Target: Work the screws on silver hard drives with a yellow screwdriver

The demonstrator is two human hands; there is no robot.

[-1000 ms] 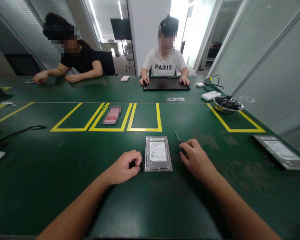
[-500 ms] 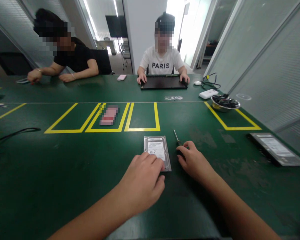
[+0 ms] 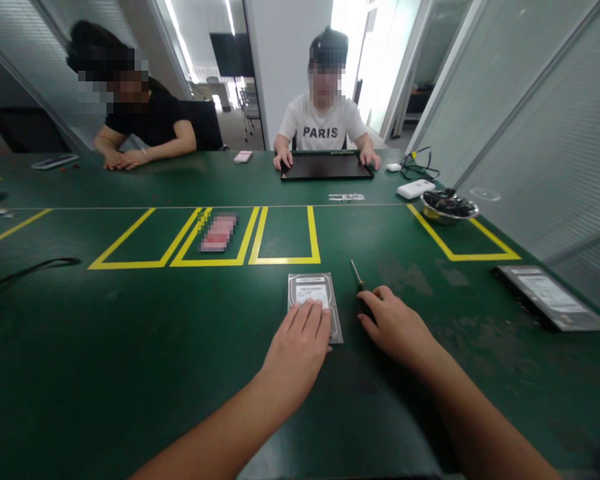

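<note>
A silver hard drive (image 3: 313, 283) with a white label lies flat on the green table in front of me. My left hand (image 3: 300, 343) rests on its near half, fingers stretched out side by side, covering part of the label. Just right of the drive, my right hand (image 3: 393, 320) has its fingers curled around the dark handle of a screwdriver (image 3: 356, 273). The metal shaft points away from me and to the left; most of the handle is hidden by the hand.
Another hard drive (image 3: 553, 297) lies at the right. Behind it stands a metal bowl (image 3: 449, 210) of dark pieces. Yellow tape (image 3: 285, 260) outlines areas, one with a pink item (image 3: 220, 233). Across the table, one person holds a black panel (image 3: 327, 167); another sits left.
My left hand has flattened, its fingers stretching farther over the hard drive. My right hand and the screwdriver have shifted slightly right. The person at left has drawn their hands together.
</note>
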